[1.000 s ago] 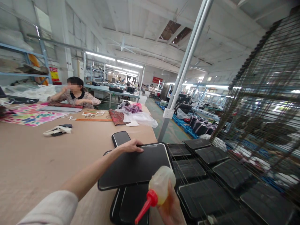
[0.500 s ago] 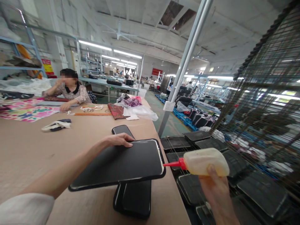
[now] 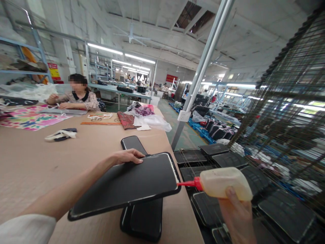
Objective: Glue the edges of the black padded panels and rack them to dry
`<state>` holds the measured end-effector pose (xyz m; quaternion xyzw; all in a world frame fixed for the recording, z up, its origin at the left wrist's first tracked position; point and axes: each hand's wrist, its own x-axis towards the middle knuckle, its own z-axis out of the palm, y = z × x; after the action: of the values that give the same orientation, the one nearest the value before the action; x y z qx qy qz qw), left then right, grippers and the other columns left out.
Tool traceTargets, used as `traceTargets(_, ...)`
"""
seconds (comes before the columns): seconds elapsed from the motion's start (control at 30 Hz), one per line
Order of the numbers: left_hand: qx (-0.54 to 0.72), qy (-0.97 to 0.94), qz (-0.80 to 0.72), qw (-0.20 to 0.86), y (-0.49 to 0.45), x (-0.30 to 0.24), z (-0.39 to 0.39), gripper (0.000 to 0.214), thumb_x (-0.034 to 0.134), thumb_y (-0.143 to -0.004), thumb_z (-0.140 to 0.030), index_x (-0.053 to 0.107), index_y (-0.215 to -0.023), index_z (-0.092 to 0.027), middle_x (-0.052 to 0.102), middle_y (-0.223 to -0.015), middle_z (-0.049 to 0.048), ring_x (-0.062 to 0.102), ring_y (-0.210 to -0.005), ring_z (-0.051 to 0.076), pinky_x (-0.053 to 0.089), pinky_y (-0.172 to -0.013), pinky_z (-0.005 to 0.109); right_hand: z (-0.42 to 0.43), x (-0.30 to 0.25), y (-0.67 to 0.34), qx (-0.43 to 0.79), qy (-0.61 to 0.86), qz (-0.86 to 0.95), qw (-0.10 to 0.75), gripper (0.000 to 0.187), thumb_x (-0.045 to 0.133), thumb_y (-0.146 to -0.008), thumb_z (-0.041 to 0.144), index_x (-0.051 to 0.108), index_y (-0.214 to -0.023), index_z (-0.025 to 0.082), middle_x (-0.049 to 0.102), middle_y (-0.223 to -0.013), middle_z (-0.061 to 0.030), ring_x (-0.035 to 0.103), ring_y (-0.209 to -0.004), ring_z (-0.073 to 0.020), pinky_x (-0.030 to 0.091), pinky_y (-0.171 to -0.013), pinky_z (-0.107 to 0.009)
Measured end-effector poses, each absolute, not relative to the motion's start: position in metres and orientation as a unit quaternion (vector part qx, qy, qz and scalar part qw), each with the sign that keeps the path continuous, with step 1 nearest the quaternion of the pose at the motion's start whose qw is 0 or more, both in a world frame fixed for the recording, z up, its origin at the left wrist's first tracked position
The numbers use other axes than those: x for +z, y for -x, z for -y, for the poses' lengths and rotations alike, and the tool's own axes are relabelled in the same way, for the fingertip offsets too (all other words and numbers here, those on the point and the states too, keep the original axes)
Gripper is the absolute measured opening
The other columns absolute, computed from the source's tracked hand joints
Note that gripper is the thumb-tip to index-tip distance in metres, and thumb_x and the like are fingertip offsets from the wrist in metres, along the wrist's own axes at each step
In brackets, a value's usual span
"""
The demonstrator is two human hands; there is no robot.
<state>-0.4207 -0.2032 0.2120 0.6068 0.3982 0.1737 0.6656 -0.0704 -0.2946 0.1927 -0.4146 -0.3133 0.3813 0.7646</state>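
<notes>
My left hand (image 3: 130,156) grips the far edge of a black rectangular panel (image 3: 127,186) with rounded corners, thumb on top. A whitish line runs along the panel's rim. My right hand (image 3: 236,210) is wrapped round a translucent squeeze bottle (image 3: 225,183) with amber liquid inside, tipped sideways. Its red nozzle (image 3: 189,183) points left, its tip at the rim near the panel's right corner. Beneath the held panel, another black panel (image 3: 143,220) lies crosswise on the brown table (image 3: 88,162), its far end showing behind my left hand.
A person (image 3: 78,93) sits across the table beside floral fabric (image 3: 30,117). A cloth bundle (image 3: 61,135) and a plastic bag (image 3: 157,122) lie on the tabletop. To the right stand a metal post (image 3: 195,78), a wire rack (image 3: 286,64) and several black panels (image 3: 286,208).
The held panel has tilted slightly, its left end lower. The bottle has shifted a little down and right, its tip still at the rim. The seated person's raised hand has come down.
</notes>
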Motion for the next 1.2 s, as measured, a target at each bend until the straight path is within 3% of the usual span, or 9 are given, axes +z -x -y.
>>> traceTargets(0.23, 0.204, -0.567, -0.392, 0.695, 0.419, 0.189, 0.203, 0.043, 0.067, -0.065, -0.035, 0.064, -0.103, -0.016, 0.065, -0.102, 0.0059, 0.061, -0.086, 0.019, 0.044, -0.078, 0.026, 0.301, 0.195, 0.078, 0.337, 0.431, 0.25, 0.799, 0.05, 0.078, -0.045, 0.027, 0.06, -0.091, 0.018, 0.059, -0.101, -0.0041, 0.049, -0.103, -0.0254, 0.025, -0.099, -0.047)
traceTargets(0.47, 0.229, -0.543, -0.37, 0.718, 0.414, 0.172, 0.212, 0.042, 0.065, -0.07, -0.035, 0.062, -0.106, -0.015, 0.065, -0.103, 0.0074, 0.062, -0.084, 0.018, 0.044, -0.078, 0.027, 0.307, 0.194, 0.085, 0.275, 0.419, 0.247, 0.829, 0.045, 0.076, -0.049, 0.025, 0.058, -0.09, 0.019, 0.051, -0.118, -0.0039, 0.044, -0.111, -0.0248, 0.03, -0.099, -0.042)
traceTargets(0.6, 0.241, -0.527, -0.354, 0.734, 0.409, 0.167, 0.221, 0.043, 0.064, -0.07, -0.036, 0.062, -0.107, -0.015, 0.064, -0.104, 0.0084, 0.062, -0.081, 0.018, 0.045, -0.076, 0.027, 0.311, 0.193, 0.09, 0.251, 0.439, 0.228, 0.832, 0.039, 0.078, -0.045, 0.026, 0.057, -0.078, 0.02, 0.054, -0.115, -0.004, 0.041, -0.115, -0.0277, 0.031, -0.099, -0.044)
traceTargets(0.83, 0.246, -0.512, -0.367, 0.737, 0.405, 0.164, 0.229, 0.04, 0.067, -0.068, -0.038, 0.065, -0.101, -0.015, 0.066, -0.101, 0.0083, 0.062, -0.082, 0.018, 0.046, -0.075, 0.026, 0.313, 0.173, 0.081, 0.194, 0.463, 0.276, 0.82, 0.034, 0.075, -0.055, 0.031, 0.059, -0.082, 0.018, 0.06, -0.104, -0.0112, 0.051, -0.104, -0.0332, 0.043, -0.087, -0.051)
traceTargets(1.2, 0.256, -0.516, -0.367, 0.731, 0.406, 0.161, 0.235, 0.037, 0.066, -0.069, -0.039, 0.065, -0.096, -0.014, 0.066, -0.097, 0.0083, 0.062, -0.079, 0.017, 0.046, -0.074, 0.026, 0.325, 0.173, 0.09, 0.199, 0.488, 0.282, 0.802, 0.034, 0.075, -0.056, 0.032, 0.06, -0.083, 0.018, 0.061, -0.101, -0.011, 0.055, -0.096, -0.0318, 0.045, -0.084, -0.051)
